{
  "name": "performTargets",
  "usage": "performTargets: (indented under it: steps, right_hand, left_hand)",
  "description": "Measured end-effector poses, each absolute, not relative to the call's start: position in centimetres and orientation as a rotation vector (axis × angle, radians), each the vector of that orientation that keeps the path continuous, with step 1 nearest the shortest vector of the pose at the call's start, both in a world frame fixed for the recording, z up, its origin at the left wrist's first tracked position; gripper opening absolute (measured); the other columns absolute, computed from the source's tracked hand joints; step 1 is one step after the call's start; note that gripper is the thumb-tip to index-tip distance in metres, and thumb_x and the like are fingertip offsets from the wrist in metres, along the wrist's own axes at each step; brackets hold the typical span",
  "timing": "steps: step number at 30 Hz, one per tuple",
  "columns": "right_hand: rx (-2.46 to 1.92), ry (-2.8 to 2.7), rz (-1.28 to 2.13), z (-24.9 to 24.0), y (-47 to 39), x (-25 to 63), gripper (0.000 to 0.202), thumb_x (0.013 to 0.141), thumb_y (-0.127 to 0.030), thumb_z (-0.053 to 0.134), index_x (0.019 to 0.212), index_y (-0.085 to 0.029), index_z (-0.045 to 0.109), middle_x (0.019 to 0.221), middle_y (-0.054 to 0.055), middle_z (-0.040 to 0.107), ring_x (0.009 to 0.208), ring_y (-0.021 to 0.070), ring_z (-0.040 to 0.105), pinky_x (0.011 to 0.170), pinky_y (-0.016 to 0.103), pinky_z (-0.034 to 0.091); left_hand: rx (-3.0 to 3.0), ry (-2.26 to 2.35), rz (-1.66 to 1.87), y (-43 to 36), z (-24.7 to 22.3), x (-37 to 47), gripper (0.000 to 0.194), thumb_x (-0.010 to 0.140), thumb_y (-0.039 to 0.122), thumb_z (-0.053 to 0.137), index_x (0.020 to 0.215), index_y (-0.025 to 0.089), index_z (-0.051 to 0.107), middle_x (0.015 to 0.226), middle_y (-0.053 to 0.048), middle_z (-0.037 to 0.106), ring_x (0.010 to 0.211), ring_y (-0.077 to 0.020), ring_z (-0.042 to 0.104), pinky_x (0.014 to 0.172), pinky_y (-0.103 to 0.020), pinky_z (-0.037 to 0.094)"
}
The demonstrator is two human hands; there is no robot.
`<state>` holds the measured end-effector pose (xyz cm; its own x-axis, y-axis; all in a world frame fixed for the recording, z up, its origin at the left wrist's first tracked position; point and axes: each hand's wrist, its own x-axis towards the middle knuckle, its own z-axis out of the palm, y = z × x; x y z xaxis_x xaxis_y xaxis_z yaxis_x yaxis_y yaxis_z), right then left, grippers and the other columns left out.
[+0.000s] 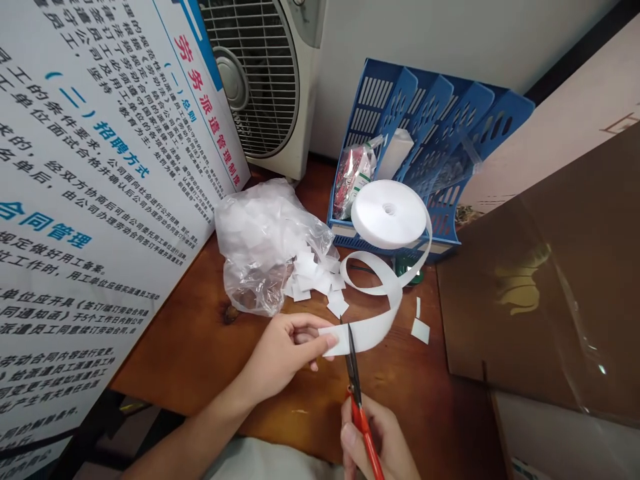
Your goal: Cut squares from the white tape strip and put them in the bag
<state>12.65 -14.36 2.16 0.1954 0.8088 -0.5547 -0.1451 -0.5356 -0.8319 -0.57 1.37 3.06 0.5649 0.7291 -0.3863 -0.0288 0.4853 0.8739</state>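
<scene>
My left hand [287, 347] pinches the free end of a white strip of tape [370, 331] between thumb and fingers. In my right hand [375, 437] is a pair of scissors [356, 393] with red handles, its dark blades set across the strip close to my left fingertips. The strip curls back in a loop to a white tape roll [389, 213] at the blue file rack. Beyond my left hand, cut white pieces [316, 275] lie heaped at the mouth of a clear plastic bag [265, 233]. Two small scraps [421, 331] rest to the right.
A blue file rack [435, 133] holds a packet [354, 175] with red contents. Behind the bag stands a grey fan [260, 73]. A printed board [100, 167] borders the wooden table [200, 357] on the left, and a brown cardboard box [540, 320] on the right.
</scene>
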Motion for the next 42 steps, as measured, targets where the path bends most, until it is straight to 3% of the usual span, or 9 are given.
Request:
performTargets:
  steps: [13, 32, 42]
  right_hand:
    - [-1.502, -0.675, 1.704, 1.0, -14.6, 14.1, 0.052, 0.083, -0.069, 0.064, 0.079, -0.021, 0.045, 0.055, -0.008, 0.042, 0.04, 0.006, 0.041, 0.041, 0.019, 0.039]
    - [-1.561, -0.701, 1.67, 1.8, -14.6, 14.0, 0.057, 0.081, -0.076, 0.059, 0.08, -0.021, 0.044, 0.055, -0.008, 0.043, 0.042, 0.0075, 0.042, 0.043, 0.02, 0.039]
    - [-1.545, -0.71, 1.662, 1.7, -14.7, 14.0, 0.054, 0.084, -0.072, 0.059, 0.08, -0.02, 0.045, 0.054, -0.008, 0.043, 0.042, 0.0072, 0.043, 0.043, 0.02, 0.039]
  left_hand:
    - [0.981, 0.892, 0.534, 1.1, 3.5, -0.2, 0.027, 0.083, 0.033, 0.077, 0.101, 0.013, 0.078, 0.071, -0.005, 0.075, 0.062, -0.0111, 0.063, 0.052, -0.016, 0.051]
    - [0.993, 0.879, 0.529, 0.8, 3.8, 0.1, 0.029, 0.084, 0.033, 0.077, 0.105, 0.014, 0.079, 0.071, -0.005, 0.075, 0.061, -0.0107, 0.063, 0.052, -0.015, 0.051]
    - [0.993, 0.88, 0.536, 0.7, 3.9, 0.0, 0.03, 0.084, 0.033, 0.077, 0.106, 0.014, 0.078, 0.072, -0.005, 0.075, 0.062, -0.0109, 0.063, 0.052, -0.015, 0.052]
